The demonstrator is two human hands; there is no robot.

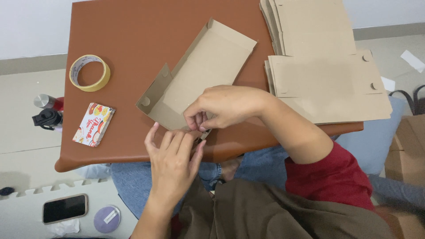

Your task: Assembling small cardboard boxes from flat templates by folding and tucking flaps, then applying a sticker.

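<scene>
Brown and smooth-topped, the low bench [133,40] stands on a pale floor, with the person seated at its near edge. On it lies a flat kraft cardboard box blank [199,75], set at a slant toward the far right; its long left wall is already turned upright and one short end flap stands raised at the far end, while the near end and the right side look as yet unfolded, so the box seems less than half shaped. Nothing lies inside it. The right hand [221,106] is curled over the near corner of the blank, thumb and forefinger pinched on a small flap or tab there. The left hand [175,155] meets it from below, fingers loosely spread and fingertips touching the same corner. Two stacks of flat cardboard blanks [323,79] rest at the right of the bench, overhanging its edge. A roll of yellowish tape [90,72] and a small pack of printed stickers [94,124] lie to the left, well apart from the hands.
</scene>
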